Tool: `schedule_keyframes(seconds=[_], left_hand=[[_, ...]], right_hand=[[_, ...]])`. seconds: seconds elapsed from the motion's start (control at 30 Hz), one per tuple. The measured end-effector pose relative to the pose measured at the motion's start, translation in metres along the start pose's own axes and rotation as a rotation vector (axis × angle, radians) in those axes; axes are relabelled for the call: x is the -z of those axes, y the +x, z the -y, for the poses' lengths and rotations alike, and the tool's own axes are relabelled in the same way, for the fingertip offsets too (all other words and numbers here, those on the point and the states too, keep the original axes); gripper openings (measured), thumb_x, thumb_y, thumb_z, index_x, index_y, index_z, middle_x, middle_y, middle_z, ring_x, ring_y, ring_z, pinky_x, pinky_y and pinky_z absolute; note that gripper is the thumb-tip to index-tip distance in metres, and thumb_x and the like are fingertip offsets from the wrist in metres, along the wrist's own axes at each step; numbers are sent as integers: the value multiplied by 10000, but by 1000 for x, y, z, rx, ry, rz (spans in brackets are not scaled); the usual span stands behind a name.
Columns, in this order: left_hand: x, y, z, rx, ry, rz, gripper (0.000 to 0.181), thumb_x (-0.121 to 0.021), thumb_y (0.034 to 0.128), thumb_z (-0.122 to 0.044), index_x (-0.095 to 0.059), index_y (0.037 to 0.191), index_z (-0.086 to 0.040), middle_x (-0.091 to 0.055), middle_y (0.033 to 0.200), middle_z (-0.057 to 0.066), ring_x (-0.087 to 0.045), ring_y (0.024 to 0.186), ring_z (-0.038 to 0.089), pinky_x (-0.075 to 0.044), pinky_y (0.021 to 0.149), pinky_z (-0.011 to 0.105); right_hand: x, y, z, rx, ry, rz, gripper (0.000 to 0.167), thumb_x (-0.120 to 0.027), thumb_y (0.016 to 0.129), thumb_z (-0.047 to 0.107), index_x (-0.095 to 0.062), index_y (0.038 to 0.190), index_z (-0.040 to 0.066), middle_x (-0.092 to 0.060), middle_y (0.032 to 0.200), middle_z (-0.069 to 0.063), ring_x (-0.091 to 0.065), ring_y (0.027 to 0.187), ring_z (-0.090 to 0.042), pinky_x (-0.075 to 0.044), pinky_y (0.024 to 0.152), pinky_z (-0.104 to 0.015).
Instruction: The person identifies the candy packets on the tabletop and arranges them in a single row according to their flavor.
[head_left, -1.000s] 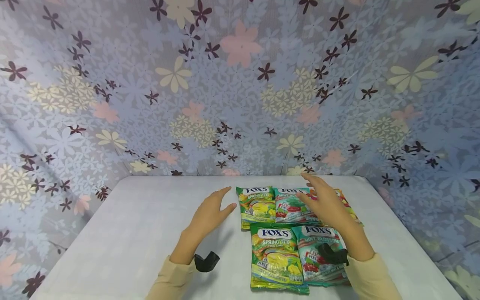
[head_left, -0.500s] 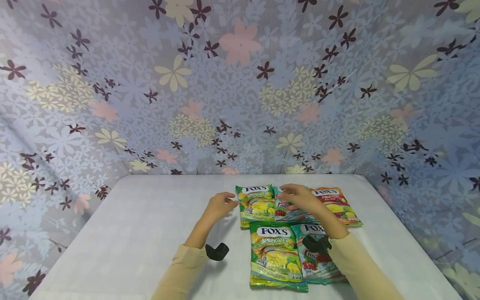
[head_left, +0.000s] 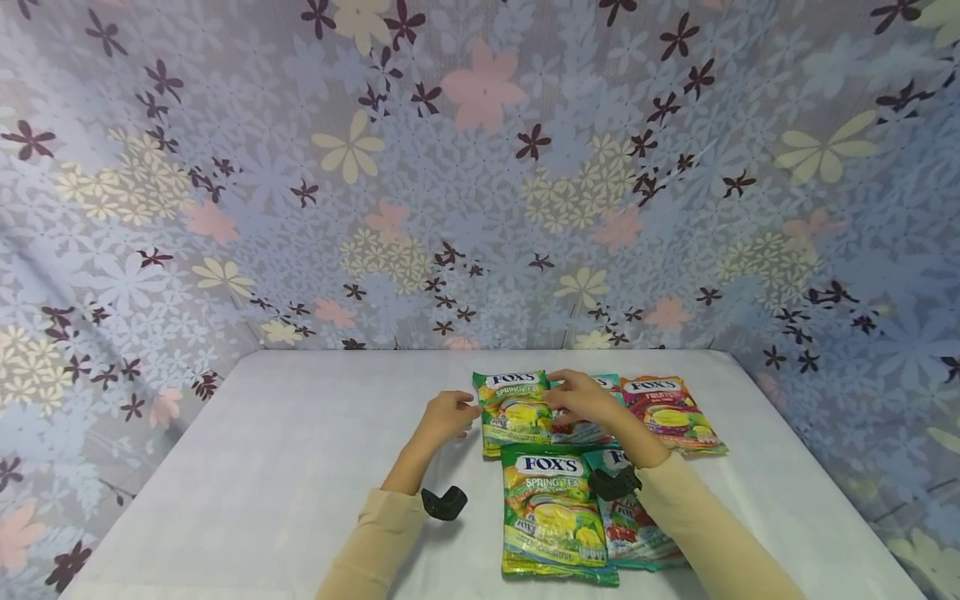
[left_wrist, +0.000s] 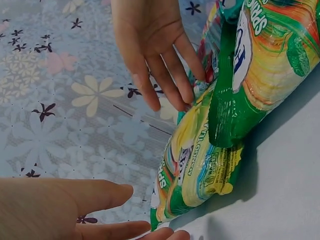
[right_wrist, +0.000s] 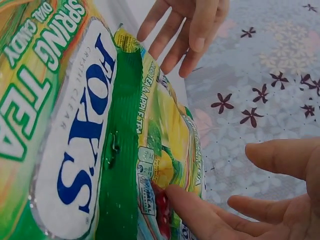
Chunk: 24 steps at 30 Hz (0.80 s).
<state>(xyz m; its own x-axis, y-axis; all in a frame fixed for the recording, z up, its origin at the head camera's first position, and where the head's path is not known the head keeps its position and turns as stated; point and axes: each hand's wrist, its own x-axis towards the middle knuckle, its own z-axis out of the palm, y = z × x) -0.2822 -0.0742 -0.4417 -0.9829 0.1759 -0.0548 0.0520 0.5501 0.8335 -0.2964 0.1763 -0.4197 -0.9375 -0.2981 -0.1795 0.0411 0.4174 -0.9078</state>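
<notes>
At the back of the white table lies a green Fox's Spring Tea candy bag (head_left: 514,414), between my two hands. The left hand (head_left: 447,414) is at that bag's left edge, its fingers loosely bent and its thumb apart in the left wrist view. Over the teal Mint Blossom candy bag (head_left: 606,432) hovers my right hand (head_left: 588,398), its fingertips by the green bag's right edge. In the right wrist view a fingertip (right_wrist: 177,195) appears to touch the bags where they meet. Neither hand grips a bag.
A red Fox's Fruits candy bag (head_left: 667,412) lies at the back right. In front are another green Spring Tea bag (head_left: 553,517) and a teal bag (head_left: 637,533) partly under my right forearm. A floral cloth (head_left: 480,208) rises behind the table (head_left: 300,467).
Both hands have come down and closer together, to either side of the back green bag. The right hand has moved left, uncovering the red bag. The bags have not moved visibly.
</notes>
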Motion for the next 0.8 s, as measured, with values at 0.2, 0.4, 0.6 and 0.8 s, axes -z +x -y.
schedule_keyframes(seconds=[0.2,0.4,0.6,0.8], left_hand=[[-4,2,1,14,-21,13,438,-622,948,-167,-546,1283,106,-642,1103,241,-678,859,312,-569,641,340],[-7,3,1,18,-38,37,438,-623,941,-143,-538,1275,129,-650,1084,241,-682,857,308,-569,646,342],[-11,4,3,18,-54,47,456,-614,943,-147,-523,1282,144,-655,1078,237,-693,836,286,-568,650,333],[-15,6,4,24,-36,48,425,-607,944,-163,-567,1245,134,-669,1067,233,-702,794,255,-567,661,332]], right_hand=[[-2,2,1,-88,-50,4,584,-560,990,190,-309,1448,-71,-493,1294,-297,-565,1107,-387,-563,735,-394],[-1,1,7,-112,-119,48,611,-565,984,194,-288,1434,-112,-515,1230,-298,-542,1115,-409,-558,739,-405],[4,7,2,-122,-122,71,532,-552,994,194,-386,1349,-165,-520,1191,-292,-563,1067,-383,-563,721,-394],[4,19,0,-101,-187,90,442,-576,976,179,-390,580,112,-313,540,9,-357,498,-127,-457,536,-288]])
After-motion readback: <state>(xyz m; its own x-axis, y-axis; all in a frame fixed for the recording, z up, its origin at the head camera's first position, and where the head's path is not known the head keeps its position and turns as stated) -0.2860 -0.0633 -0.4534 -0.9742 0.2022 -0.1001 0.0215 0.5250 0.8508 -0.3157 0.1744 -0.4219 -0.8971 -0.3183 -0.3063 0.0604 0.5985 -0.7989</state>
